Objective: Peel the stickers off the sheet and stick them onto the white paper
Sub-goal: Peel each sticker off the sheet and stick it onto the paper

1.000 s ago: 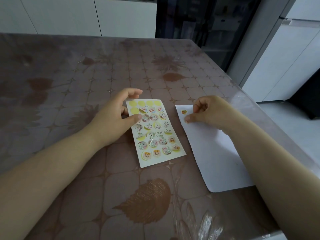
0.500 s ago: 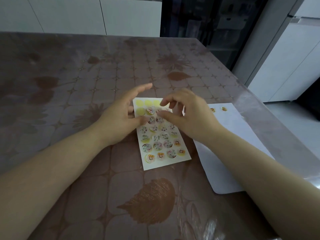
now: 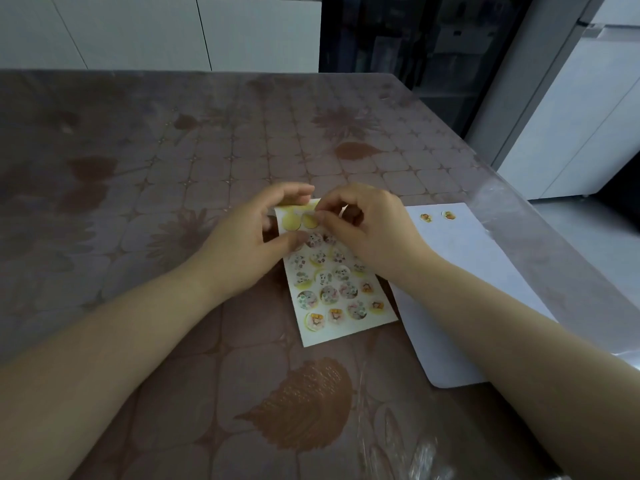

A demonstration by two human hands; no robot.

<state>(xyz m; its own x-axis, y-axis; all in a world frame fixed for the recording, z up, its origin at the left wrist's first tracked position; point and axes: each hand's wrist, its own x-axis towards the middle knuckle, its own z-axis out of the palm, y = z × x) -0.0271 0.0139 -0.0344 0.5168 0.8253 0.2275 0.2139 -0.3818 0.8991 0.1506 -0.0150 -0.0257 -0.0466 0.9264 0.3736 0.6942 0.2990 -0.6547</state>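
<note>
A brown bench (image 3: pixel 207 150) with a glossy leaf-and-tile pattern fills the view, with white cabinets and a dark glass-fronted unit behind it. At the far end of the sticker sheet (image 3: pixel 341 292), the right hand (image 3: pixel 370 230) has its grip closed thumb to forefinger on a small sticker (image 3: pixel 313 216) at the top rows, the other fingers curled under. The left hand (image 3: pixel 252 237) holds the sheet's upper left corner, its grip pinched with the thumb pressed on the printed face and the forefinger bent over the top edge, which lifts slightly off the bench. Bare yellow circles show where the top rows have been emptied; rows of round printed stickers fill the rest toward the near edge. Just to the right of the sheet lies the white paper (image 3: pixel 485 289), flat, partly under the right forearm, with two stickers (image 3: pixel 437 216) side by side near its far edge.
</note>
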